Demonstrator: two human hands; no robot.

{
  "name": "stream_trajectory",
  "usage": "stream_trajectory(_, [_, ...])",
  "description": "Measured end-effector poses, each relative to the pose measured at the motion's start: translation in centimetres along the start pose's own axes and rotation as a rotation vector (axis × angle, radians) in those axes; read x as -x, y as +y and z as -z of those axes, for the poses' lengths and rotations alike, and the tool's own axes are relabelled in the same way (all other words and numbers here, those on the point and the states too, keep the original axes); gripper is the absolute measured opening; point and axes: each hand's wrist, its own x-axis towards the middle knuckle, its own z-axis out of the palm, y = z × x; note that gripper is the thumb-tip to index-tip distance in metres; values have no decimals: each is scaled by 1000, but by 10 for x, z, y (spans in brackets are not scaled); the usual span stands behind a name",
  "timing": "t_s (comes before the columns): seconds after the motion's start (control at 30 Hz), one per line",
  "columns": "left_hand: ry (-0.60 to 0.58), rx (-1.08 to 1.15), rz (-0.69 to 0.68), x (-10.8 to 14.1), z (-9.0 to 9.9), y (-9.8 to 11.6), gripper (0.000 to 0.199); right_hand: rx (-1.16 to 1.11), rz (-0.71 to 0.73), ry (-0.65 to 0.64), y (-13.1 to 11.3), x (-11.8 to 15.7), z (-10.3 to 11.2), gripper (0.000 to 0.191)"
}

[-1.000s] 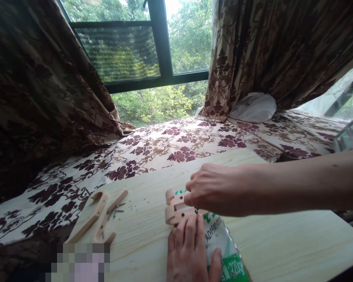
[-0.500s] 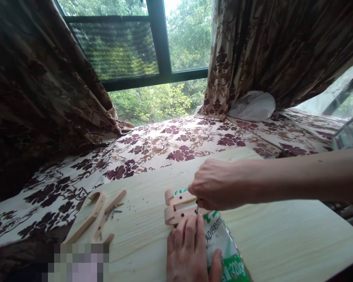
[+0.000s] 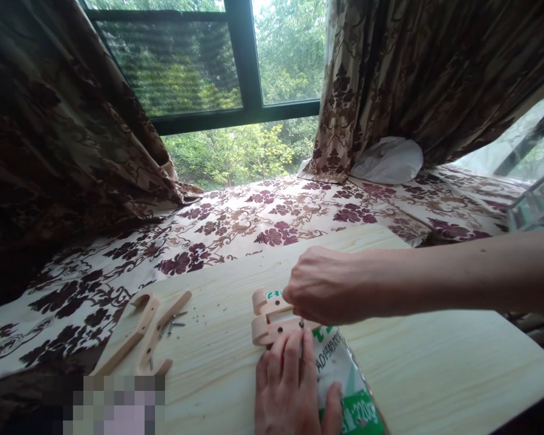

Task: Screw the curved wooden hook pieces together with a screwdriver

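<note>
Lower centre, the near wooden piece (image 3: 263, 331) and far wooden piece (image 3: 260, 302) lie side by side, pale, dark-holed, curled ends left! Beneath them, the green-and-white packet (image 3: 334, 367) slants toward the bottom edge, partly covered.

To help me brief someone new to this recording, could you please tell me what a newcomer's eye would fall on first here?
Probably the bright window at the top centre, framed by dark flowered curtains. Next, perhaps, the right hand, reaching in from the right above the left hand, which rests by two curved wooden pieces on a green-and-white packet.
</note>
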Motion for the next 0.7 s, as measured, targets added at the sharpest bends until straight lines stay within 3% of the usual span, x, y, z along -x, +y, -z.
stream_trajectory(0.17, [28, 48, 102, 0, -2, 6, 50, 7, -77, -61, -1, 3, 13, 13])
stream_trajectory(0.4, [23, -4, 9, 0, 0, -1, 56, -12, 169, 106, -2, 12, 7, 11])
stream_trajectory(0.5, [45, 7, 13, 0, -4, 0, 53, -53, 213, 114, 0, 8, 0, 14])
stream_trajectory(0.6, [94, 65, 99, 0, -8, 6, 49, -80, 106, 38, 4, 3, -3, 15])
stream_trajectory(0.7, [138, 148, 190, -1, -8, 11, 45, -96, -148, 24, 13, 10, -9, 27])
